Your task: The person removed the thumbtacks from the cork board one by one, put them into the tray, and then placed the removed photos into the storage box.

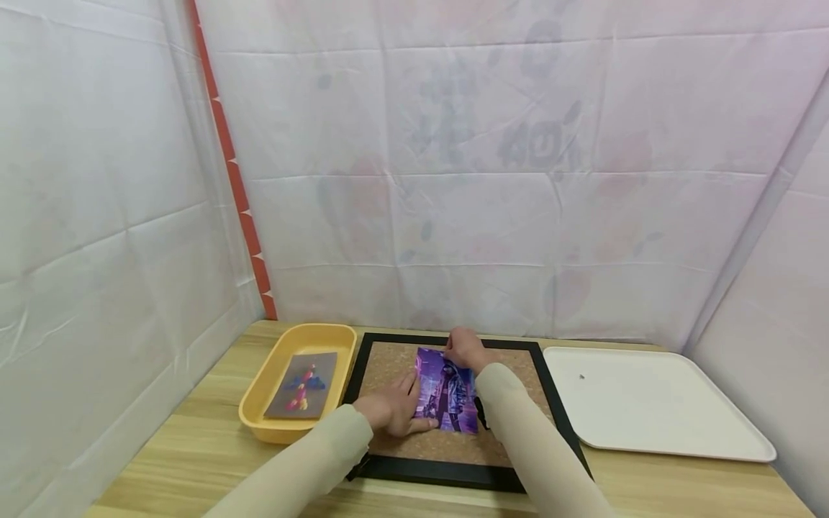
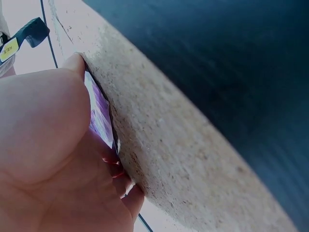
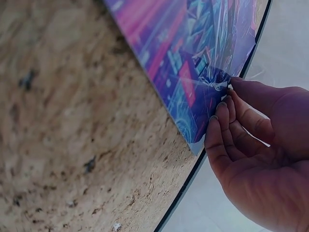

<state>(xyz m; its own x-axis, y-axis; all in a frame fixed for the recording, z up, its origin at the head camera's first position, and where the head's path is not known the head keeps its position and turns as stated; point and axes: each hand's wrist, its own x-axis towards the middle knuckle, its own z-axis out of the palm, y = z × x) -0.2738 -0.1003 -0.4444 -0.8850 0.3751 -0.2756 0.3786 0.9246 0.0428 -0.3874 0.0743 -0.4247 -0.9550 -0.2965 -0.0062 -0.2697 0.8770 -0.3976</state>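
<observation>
A glossy purple picture [image 1: 447, 392] of a figure in a jacket lies on a black-framed cork board [image 1: 466, 450]. My left hand [image 1: 396, 409] rests on its left side, fingers spread and thumb along the lower edge; the picture's far side [image 2: 99, 113] shows past the palm in the left wrist view. At the upper edge, my right hand [image 1: 468, 350] has its fingers curled. The right wrist view shows the right hand's [image 3: 260, 130] thumb and fingertips pinching a small shiny bit at the picture's edge, where the clear surface wrinkles. What kind of thing it is stays hidden.
Left of the board, a yellow tray [image 1: 255, 388] holds a grey card [image 1: 324, 370] with pink, blue and yellow shapes. To the right, a white tray [image 1: 660, 403] has a small dark object [image 1: 581, 376] on it. White fabric walls [image 1: 453, 180] enclose the wooden table [image 1: 194, 446].
</observation>
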